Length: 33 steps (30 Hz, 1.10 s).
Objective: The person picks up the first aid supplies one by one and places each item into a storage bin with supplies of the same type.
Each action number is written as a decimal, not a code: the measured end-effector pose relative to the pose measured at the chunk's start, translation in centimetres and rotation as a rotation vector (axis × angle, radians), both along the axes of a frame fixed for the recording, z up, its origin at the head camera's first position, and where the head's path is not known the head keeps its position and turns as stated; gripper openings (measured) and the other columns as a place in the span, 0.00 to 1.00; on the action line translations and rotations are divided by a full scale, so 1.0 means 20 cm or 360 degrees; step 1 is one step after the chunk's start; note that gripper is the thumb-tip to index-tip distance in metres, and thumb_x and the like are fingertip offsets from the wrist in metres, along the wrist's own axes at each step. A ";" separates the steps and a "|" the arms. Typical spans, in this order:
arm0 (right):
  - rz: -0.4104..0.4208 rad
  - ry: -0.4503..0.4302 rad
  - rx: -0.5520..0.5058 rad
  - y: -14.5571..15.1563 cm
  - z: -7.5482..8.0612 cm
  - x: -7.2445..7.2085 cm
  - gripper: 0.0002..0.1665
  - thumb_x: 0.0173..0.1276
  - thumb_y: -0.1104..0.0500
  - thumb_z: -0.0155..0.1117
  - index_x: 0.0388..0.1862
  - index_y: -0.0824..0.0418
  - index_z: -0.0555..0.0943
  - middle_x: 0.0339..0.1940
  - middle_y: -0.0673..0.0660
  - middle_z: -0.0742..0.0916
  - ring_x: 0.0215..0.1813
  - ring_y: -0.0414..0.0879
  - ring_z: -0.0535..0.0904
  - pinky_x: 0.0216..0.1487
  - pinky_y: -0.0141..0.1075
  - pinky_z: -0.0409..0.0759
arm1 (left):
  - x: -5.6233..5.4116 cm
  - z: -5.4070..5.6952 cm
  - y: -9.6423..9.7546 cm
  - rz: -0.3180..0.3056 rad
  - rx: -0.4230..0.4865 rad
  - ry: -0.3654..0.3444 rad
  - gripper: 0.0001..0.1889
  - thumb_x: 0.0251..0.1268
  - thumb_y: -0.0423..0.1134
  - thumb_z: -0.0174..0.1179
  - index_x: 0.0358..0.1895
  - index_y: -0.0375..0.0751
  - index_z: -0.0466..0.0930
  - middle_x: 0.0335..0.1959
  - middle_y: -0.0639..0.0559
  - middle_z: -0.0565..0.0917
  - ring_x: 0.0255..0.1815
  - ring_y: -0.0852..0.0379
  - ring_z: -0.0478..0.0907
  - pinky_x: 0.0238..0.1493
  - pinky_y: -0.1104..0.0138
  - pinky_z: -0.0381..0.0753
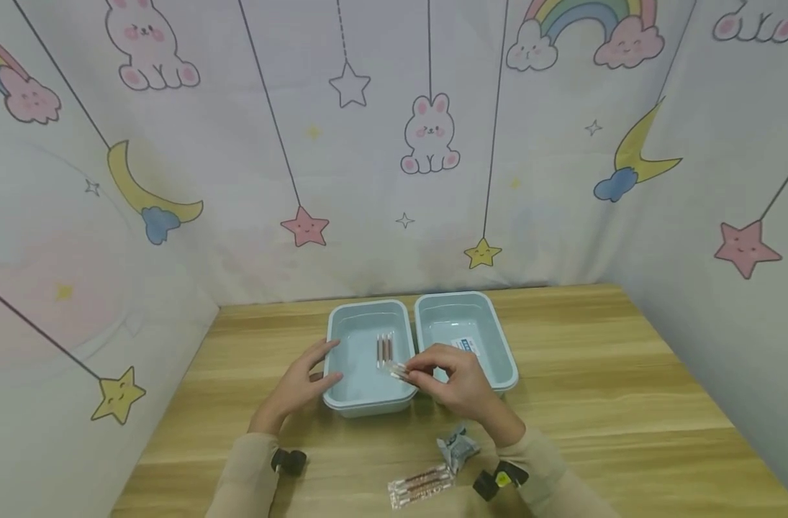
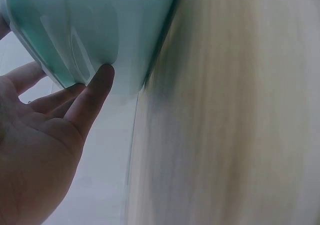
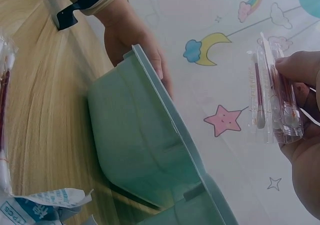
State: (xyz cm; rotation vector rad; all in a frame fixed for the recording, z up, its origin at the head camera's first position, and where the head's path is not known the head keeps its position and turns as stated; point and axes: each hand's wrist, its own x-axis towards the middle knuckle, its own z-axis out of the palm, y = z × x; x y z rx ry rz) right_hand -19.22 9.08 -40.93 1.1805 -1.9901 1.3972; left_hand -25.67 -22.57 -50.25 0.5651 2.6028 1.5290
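Observation:
My right hand (image 1: 455, 378) pinches a clear packet of brown-stemmed cotton swabs (image 3: 272, 95) between thumb and fingers, over the right side of the left light-blue basin (image 1: 368, 306). White swab tips show through the film. Inside that basin, several more brown-stemmed swabs (image 1: 384, 351) lie side by side near its right wall. My left hand (image 1: 299, 381) holds the basin's left side. Its thumb and a finger reach over the rim, while other fingers (image 2: 95, 97) touch the outer wall below the rim.
A second light-blue basin (image 1: 509, 352) with a white label inside stands close at the right. On the wooden table in front lie another swab packet (image 1: 422, 487) and a crumpled silver-and-blue wrapper (image 1: 458, 450). A patterned curtain (image 1: 368, 180) rises behind the table.

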 end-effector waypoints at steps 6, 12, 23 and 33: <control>-0.0001 0.0010 0.0004 -0.02 0.01 -0.02 0.12 0.53 0.77 0.69 0.35 0.67 0.85 0.28 0.59 0.86 0.28 0.48 0.79 0.25 0.37 0.80 | 0.00 0.01 0.00 0.0024 -0.0034 -0.0048 0.35 0.64 0.45 0.65 0.73 0.47 0.63 0.78 0.35 0.50 0.75 0.34 0.56 0.63 0.52 0.76; -0.0032 0.0024 0.0005 -0.03 0.01 -0.05 0.11 0.53 0.76 0.69 0.35 0.67 0.85 0.27 0.59 0.86 0.27 0.47 0.79 0.27 0.27 0.77 | 0.00 0.02 0.01 0.0021 -0.0043 -0.0049 0.35 0.64 0.47 0.65 0.73 0.48 0.62 0.78 0.35 0.51 0.75 0.34 0.55 0.63 0.52 0.75; -0.0139 0.0035 0.0020 -0.07 0.00 -0.07 0.10 0.55 0.75 0.70 0.35 0.65 0.86 0.28 0.57 0.86 0.27 0.44 0.78 0.28 0.23 0.74 | 0.00 0.01 -0.01 0.0013 -0.0057 -0.0017 0.36 0.64 0.49 0.64 0.74 0.45 0.62 0.78 0.36 0.51 0.74 0.33 0.56 0.62 0.50 0.75; -0.0176 -0.0057 0.0027 -0.09 -0.02 -0.10 0.08 0.55 0.73 0.70 0.35 0.65 0.86 0.27 0.57 0.86 0.28 0.45 0.77 0.26 0.41 0.80 | 0.01 0.03 0.00 0.0007 -0.0063 -0.0001 0.36 0.65 0.46 0.64 0.73 0.44 0.62 0.77 0.34 0.51 0.74 0.32 0.56 0.62 0.49 0.76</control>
